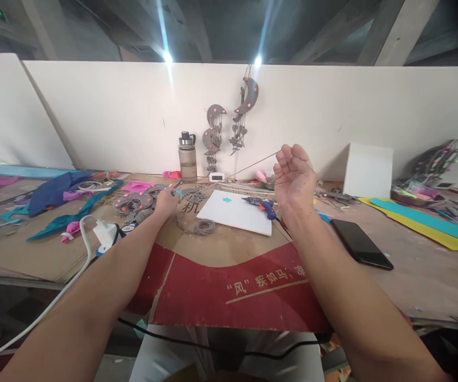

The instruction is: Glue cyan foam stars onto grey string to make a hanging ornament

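Note:
My right hand is raised over the right of the board, fingers curled with a thin grey cord pinched in them. The cord slants down left toward the back of the table. My left hand is low over the cardboard, fingers closed beside a small teal item; what they grip is too small to tell. A coil of grey cord lies between the hands. On the white board are a teal flower shape and a blue glue gun.
A black phone lies at the right. A water bottle stands at the back, beside hanging grey moon ornaments. A white charger with its cable sits by my left forearm. Grey ornament pieces and coloured felt cover the left.

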Demonstrator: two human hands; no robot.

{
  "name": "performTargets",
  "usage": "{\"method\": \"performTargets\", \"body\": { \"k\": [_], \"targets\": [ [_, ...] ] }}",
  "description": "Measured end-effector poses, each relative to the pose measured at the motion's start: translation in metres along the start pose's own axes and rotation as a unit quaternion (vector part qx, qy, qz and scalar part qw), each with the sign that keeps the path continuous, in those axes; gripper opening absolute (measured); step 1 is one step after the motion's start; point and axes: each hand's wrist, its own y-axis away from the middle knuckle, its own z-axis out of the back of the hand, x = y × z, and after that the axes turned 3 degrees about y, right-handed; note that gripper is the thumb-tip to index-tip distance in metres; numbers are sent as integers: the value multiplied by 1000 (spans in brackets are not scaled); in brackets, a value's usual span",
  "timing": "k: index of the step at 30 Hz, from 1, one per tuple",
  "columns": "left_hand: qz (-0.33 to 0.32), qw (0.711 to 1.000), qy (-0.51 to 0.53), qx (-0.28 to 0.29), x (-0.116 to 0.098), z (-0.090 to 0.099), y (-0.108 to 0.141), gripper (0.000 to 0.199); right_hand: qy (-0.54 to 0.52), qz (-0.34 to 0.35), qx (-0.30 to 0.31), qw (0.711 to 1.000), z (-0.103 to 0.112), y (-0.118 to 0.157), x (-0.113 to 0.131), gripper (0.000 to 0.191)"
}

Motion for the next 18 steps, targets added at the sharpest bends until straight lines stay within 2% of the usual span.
{"method": "performTargets", "body": {
  "k": [2,5,7,10,12,15,17,18],
  "targets": [
    [-31,995,-86,-27,3,-2,1,13,2,20,4,1000,2,-3,2,22],
    [-59,980,-186,-30,1,-5,5,26,-10,38,-13,999,4,-7,9,23],
    [-61,978,-196,-36,-2,-5,8,27,-31,36,-34,998,4,-7,16,21],
    [-60,983,-152,-89,-7,1,9,24,-45,14,-31,998,1,-4,25,11],
    [-58,987,-81,-126,-12,6,8,20,-22,-22,30,999,0,0,28,4],
    [-84,984,59,-143,-23,11,9,14,62,-99,198,973,-2,6,32,7],
    [-102,974,158,-125,-33,10,13,11,153,-159,329,918,-2,9,34,9],
    [-111,965,215,-103,-39,9,16,11,211,-186,401,872,-1,11,34,11]
  ]
}}
